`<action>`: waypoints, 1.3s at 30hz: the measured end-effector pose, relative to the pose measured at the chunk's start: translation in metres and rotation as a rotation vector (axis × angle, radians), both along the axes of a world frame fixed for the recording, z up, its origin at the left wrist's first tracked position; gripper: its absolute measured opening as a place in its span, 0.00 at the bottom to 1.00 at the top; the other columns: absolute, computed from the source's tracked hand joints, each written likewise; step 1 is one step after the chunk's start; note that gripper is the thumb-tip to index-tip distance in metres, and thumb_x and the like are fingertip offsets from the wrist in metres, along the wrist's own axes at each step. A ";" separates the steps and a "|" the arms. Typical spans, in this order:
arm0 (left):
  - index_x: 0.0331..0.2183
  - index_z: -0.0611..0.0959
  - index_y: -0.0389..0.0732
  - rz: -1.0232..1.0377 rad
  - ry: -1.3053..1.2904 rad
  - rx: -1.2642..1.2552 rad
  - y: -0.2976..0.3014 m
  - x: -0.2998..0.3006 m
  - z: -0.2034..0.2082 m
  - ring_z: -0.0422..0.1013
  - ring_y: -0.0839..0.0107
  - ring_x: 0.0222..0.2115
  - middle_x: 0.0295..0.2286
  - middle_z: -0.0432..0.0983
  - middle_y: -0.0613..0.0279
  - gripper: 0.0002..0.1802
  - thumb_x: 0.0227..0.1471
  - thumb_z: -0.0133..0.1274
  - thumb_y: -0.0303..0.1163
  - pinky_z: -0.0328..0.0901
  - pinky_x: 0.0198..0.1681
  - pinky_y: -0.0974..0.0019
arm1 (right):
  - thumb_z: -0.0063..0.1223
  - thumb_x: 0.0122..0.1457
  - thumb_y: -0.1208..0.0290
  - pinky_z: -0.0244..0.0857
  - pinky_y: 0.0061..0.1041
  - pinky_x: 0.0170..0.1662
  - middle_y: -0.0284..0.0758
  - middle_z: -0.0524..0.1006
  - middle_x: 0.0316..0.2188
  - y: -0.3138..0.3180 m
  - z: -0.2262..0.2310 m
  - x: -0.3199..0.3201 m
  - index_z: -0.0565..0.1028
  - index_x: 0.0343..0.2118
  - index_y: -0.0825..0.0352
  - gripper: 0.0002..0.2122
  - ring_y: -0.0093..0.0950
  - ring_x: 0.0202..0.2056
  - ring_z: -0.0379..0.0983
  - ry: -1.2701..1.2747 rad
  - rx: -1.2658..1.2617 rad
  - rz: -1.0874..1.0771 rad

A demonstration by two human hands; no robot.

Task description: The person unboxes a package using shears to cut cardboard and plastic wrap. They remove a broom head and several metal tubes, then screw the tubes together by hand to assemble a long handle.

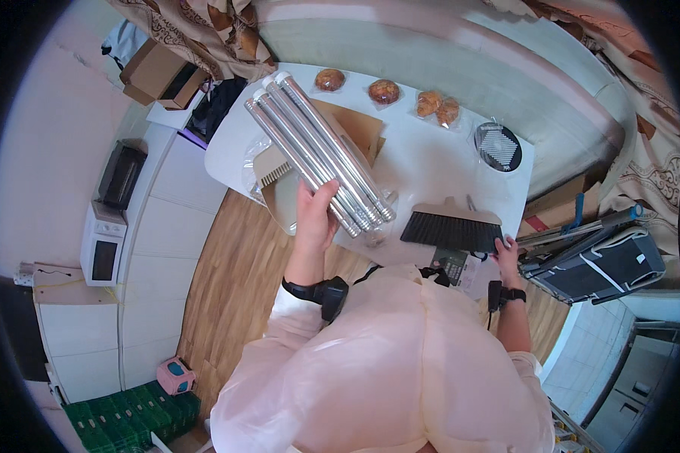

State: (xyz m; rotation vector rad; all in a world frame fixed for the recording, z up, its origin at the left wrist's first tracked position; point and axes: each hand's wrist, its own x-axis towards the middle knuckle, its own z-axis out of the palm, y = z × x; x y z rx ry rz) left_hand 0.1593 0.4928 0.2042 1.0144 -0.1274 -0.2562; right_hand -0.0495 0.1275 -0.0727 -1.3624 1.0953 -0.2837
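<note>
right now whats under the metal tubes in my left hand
From above, a brown sheet and a beige dustpan stick out past the tubes, over the white table. Their covered parts, and anything else directly beneath the tubes, can't be seen.

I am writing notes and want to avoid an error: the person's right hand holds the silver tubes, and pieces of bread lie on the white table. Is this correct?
Not quite. The head view shows the silver tubes in the left hand; the right hand is at the brush. Pieces of bread do lie on the white table.
</note>
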 end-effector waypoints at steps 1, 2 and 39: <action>0.43 0.65 0.34 0.007 0.031 -0.002 -0.004 -0.004 0.009 0.70 0.70 0.32 0.33 0.69 0.58 0.18 0.46 0.44 0.24 0.68 0.34 0.67 | 0.50 0.53 0.70 0.67 0.22 0.27 0.36 0.71 0.32 -0.001 0.000 0.004 0.61 0.45 0.66 0.18 0.22 0.24 0.70 -0.038 0.014 -0.052; 0.43 0.65 0.34 0.013 0.025 -0.006 -0.002 -0.003 0.008 0.70 0.70 0.32 0.33 0.69 0.58 0.18 0.46 0.44 0.24 0.68 0.34 0.67 | 0.50 0.53 0.70 0.67 0.22 0.27 0.36 0.71 0.32 0.000 0.004 0.009 0.61 0.45 0.66 0.18 0.22 0.24 0.70 -0.044 0.010 -0.046; 0.45 0.64 0.40 0.129 0.013 -0.138 -0.030 0.014 0.030 0.67 0.72 0.36 0.37 0.67 0.61 0.20 0.54 0.42 0.40 0.66 0.39 0.67 | 0.54 0.49 0.68 0.57 0.25 0.25 0.36 0.67 0.21 0.056 0.213 -0.021 0.64 0.33 0.69 0.14 0.28 0.22 0.62 -0.021 -0.455 0.976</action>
